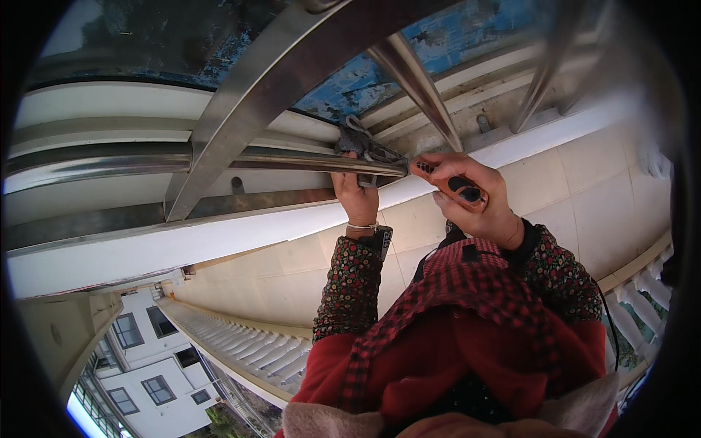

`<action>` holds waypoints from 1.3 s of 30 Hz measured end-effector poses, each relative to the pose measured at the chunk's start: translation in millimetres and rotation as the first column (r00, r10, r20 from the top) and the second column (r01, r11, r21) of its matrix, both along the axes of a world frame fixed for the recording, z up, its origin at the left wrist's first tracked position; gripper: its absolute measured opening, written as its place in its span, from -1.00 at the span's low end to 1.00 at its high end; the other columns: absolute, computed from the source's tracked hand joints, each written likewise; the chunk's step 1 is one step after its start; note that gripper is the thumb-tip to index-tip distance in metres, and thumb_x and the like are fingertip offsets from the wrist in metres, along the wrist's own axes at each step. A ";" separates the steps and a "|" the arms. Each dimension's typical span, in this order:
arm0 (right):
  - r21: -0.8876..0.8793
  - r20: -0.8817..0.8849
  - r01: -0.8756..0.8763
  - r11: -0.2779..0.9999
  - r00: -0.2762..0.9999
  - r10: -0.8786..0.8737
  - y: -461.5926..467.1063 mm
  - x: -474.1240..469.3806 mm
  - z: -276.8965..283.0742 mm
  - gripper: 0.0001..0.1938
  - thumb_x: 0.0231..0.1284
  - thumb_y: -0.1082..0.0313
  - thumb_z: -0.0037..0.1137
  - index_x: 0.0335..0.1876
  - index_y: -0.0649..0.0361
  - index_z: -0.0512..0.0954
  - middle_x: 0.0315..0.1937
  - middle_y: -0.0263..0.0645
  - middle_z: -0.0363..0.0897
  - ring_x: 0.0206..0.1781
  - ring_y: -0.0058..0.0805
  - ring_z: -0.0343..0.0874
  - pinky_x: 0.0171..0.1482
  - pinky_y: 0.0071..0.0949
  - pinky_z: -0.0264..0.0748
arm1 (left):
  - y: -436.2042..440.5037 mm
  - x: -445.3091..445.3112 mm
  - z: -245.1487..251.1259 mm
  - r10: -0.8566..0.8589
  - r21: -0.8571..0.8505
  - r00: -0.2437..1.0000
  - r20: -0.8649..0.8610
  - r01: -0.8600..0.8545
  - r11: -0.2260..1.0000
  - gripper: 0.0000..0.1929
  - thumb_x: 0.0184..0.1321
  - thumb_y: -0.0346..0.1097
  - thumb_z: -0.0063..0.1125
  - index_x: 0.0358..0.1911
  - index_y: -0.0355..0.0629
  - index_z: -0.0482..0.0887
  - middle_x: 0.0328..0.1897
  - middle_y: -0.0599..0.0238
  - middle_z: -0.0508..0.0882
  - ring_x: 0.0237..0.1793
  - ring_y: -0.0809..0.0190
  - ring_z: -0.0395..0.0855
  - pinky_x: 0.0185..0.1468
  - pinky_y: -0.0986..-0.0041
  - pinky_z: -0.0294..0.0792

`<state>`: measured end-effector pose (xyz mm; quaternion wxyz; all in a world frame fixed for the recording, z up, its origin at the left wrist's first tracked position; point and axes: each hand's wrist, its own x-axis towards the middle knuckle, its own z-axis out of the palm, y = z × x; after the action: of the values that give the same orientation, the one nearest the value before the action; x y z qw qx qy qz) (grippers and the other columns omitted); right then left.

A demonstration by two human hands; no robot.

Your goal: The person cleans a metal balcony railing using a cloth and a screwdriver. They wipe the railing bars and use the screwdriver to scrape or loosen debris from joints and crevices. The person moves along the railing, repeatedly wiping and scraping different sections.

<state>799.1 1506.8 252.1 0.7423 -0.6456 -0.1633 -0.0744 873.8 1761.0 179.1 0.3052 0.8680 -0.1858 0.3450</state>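
My left hand point(355, 191) reaches up to a horizontal stainless-steel rail point(306, 162), its fingers curled around a crumpled grey cloth point(353, 139). The cloth lies behind and over the rail, close to the rail's right end. In my right hand point(476, 191) is a hand tool with an orange handle and black grip pads point(457, 183). Its working end points left, towards the cloth and the rail end, and I cannot make out what kind of tool it is. Part of the left fingers is hidden behind the rail.
A broad flat steel bar point(246, 104) crosses in front of the rail, and a round steel bar point(421, 90) slants down at the right. Behind them is a window with peeling blue film point(350, 87) above a white ledge point(181, 249). Below runs a tiled floor point(263, 271) with a white balustrade point(268, 350).
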 end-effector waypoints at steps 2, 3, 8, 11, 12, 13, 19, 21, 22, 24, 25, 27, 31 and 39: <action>-0.015 -0.039 0.028 0.999 0.999 -0.029 -3.0 -16.7 7.0 -0.68 0.03 0.65 0.16 -0.05 0.22 0.50 0.07 -0.02 0.53 0.19 -0.30 0.54 0.18 -0.39 0.44 | -3.7 -18.1 3.1 0.039 0.047 0.994 -0.099 -0.035 0.998 -0.55 0.02 -0.53 0.20 0.08 -0.26 0.57 0.10 -0.02 0.56 0.10 -0.15 0.50 0.22 0.14 0.33; 0.087 0.021 0.044 0.995 0.999 -0.046 -1.4 -23.4 11.2 -0.68 0.03 0.65 0.15 -0.05 0.23 0.50 0.08 -0.02 0.53 0.19 -0.30 0.54 0.18 -0.39 0.44 | -6.0 -26.2 4.2 0.015 0.086 0.999 -0.046 -0.011 0.996 -0.54 0.02 -0.52 0.21 0.09 -0.26 0.57 0.11 -0.02 0.55 0.10 -0.15 0.50 0.23 0.13 0.33; 0.035 0.041 0.019 0.999 0.999 -0.020 2.3 -45.2 16.8 -0.70 0.05 0.66 0.13 -0.07 0.24 0.48 0.10 -0.01 0.49 0.17 -0.29 0.56 0.16 -0.46 0.44 | -14.7 -48.3 11.1 0.059 0.002 0.987 -0.150 -0.059 0.998 -0.57 0.07 -0.49 0.18 0.10 -0.25 0.57 0.09 -0.03 0.55 0.09 -0.16 0.50 0.22 0.17 0.33; -0.036 0.085 0.050 0.998 0.995 -0.047 -2.8 -51.6 12.8 -0.68 0.01 0.65 0.16 -0.07 0.23 0.48 0.08 -0.01 0.53 0.14 -0.26 0.57 0.12 -0.45 0.47 | -18.6 -49.0 17.0 -0.024 -0.075 0.998 -0.056 0.020 0.997 -0.57 0.08 -0.49 0.16 0.10 -0.27 0.56 0.10 -0.05 0.55 0.08 -0.17 0.51 0.22 0.16 0.33; -0.106 0.018 0.034 0.994 0.999 -0.032 -6.3 -55.2 12.7 -0.68 0.00 0.65 0.17 -0.07 0.22 0.48 0.08 -0.01 0.54 0.13 -0.25 0.58 0.11 -0.44 0.48 | -21.4 -45.5 17.9 -0.011 -0.081 0.997 -0.074 0.005 0.997 -0.57 0.07 -0.52 0.12 0.09 -0.27 0.57 0.12 -0.05 0.55 0.07 -0.18 0.51 0.21 0.17 0.34; -0.063 0.113 0.101 0.993 0.989 -0.094 -7.6 -57.8 12.1 -0.67 -0.01 0.64 0.18 -0.07 0.22 0.48 0.07 -0.01 0.54 0.12 -0.25 0.59 0.10 -0.44 0.50 | -22.6 -42.3 19.3 -0.004 -0.038 0.990 -0.143 -0.002 0.999 -0.57 0.07 -0.53 0.10 0.09 -0.27 0.57 0.12 -0.04 0.55 0.08 -0.18 0.52 0.21 0.17 0.34; -0.115 0.305 0.389 0.914 0.890 -0.340 8.4 -65.4 19.9 -0.65 -0.05 0.63 0.20 -0.09 0.20 0.47 0.04 0.02 0.56 0.04 -0.23 0.64 0.04 -0.41 0.54 | -13.5 -15.6 22.5 -0.169 -0.013 0.962 -0.216 0.170 0.985 -0.59 0.07 -0.53 0.05 0.07 -0.23 0.59 0.08 -0.03 0.58 0.06 -0.14 0.55 0.19 0.21 0.37; -0.150 0.235 0.309 0.939 0.934 -0.269 23.8 -59.7 22.1 -0.67 -0.03 0.62 0.21 -0.10 0.19 0.47 0.04 -0.02 0.56 0.03 -0.24 0.64 0.03 -0.42 0.53 | -0.1 -20.3 26.2 -0.142 -0.059 0.966 -0.217 0.133 0.989 -0.63 0.08 -0.54 0.06 0.03 -0.25 0.59 0.01 0.00 0.61 0.00 -0.13 0.59 0.14 0.29 0.40; -0.136 0.167 0.230 0.963 0.964 -0.207 31.1 -56.5 23.3 -0.68 -0.02 0.62 0.21 -0.11 0.20 0.47 0.04 -0.04 0.57 0.03 -0.25 0.64 0.03 -0.43 0.53 | 6.1 -25.0 28.3 -0.116 -0.094 0.968 -0.222 0.097 0.991 -0.65 0.08 -0.55 0.06 0.00 -0.26 0.59 -0.01 0.00 0.61 -0.02 -0.12 0.59 0.12 0.31 0.41; -0.129 0.068 0.094 0.987 0.994 -0.086 38.1 -54.6 24.8 -0.69 0.02 0.61 0.21 -0.09 0.20 0.47 0.05 -0.10 0.57 0.03 -0.33 0.64 0.02 -0.46 0.52 | 13.3 -32.1 31.7 -0.115 -0.221 0.987 -0.116 0.087 0.971 -0.73 0.08 -0.58 0.09 -0.10 -0.32 0.59 -0.09 0.02 0.61 -0.08 -0.07 0.60 0.06 0.39 0.42; -0.073 0.044 0.131 0.989 0.991 -0.128 39.6 -54.8 24.9 -0.69 0.03 0.62 0.20 -0.08 0.21 0.47 0.04 -0.11 0.57 0.04 -0.35 0.63 0.04 -0.47 0.52 | 14.4 -33.4 32.6 -0.090 -0.223 0.980 -0.178 0.049 0.973 -0.74 0.08 -0.58 0.09 -0.11 -0.32 0.59 -0.09 0.03 0.61 -0.09 -0.06 0.60 0.05 0.38 0.42; -0.040 -0.100 0.160 0.986 0.981 -0.163 38.7 -58.9 25.4 -0.69 0.04 0.63 0.18 -0.07 0.22 0.46 0.04 -0.13 0.57 0.06 -0.40 0.62 0.06 -0.48 0.51 | 12.1 -33.7 31.6 -0.080 -0.218 0.976 -0.200 0.035 0.975 -0.75 0.07 -0.58 0.10 -0.13 -0.32 0.59 -0.10 0.03 0.60 -0.11 -0.05 0.60 0.03 0.38 0.42; 0.298 0.047 0.243 0.923 0.962 -0.268 36.1 -69.7 25.2 -0.72 0.08 0.67 0.13 -0.08 0.25 0.47 0.01 -0.16 0.59 0.08 -0.50 0.58 0.11 -0.56 0.44 | 5.8 -29.4 24.0 -0.204 -0.222 0.953 -0.223 0.154 0.963 -0.71 0.06 -0.58 0.10 -0.09 -0.27 0.60 -0.09 0.03 0.60 -0.11 -0.07 0.59 0.03 0.40 0.41; 0.160 -0.130 0.262 0.952 0.961 -0.243 25.7 -80.6 26.3 -0.69 0.08 0.64 0.13 -0.03 0.23 0.46 0.05 -0.11 0.56 0.07 -0.50 0.54 0.10 -0.47 0.44 | 0.2 -13.8 55.7 -0.157 -0.538 0.938 -0.308 -0.036 0.842 -0.71 0.16 -0.58 0.16 -0.02 -0.32 0.59 -0.03 0.19 0.64 -0.03 0.18 0.59 0.14 0.44 0.39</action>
<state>718.4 1532.4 278.5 0.7883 -0.5965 -0.0313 -0.1476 860.0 1761.2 234.8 0.5733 0.7880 -0.0542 0.2178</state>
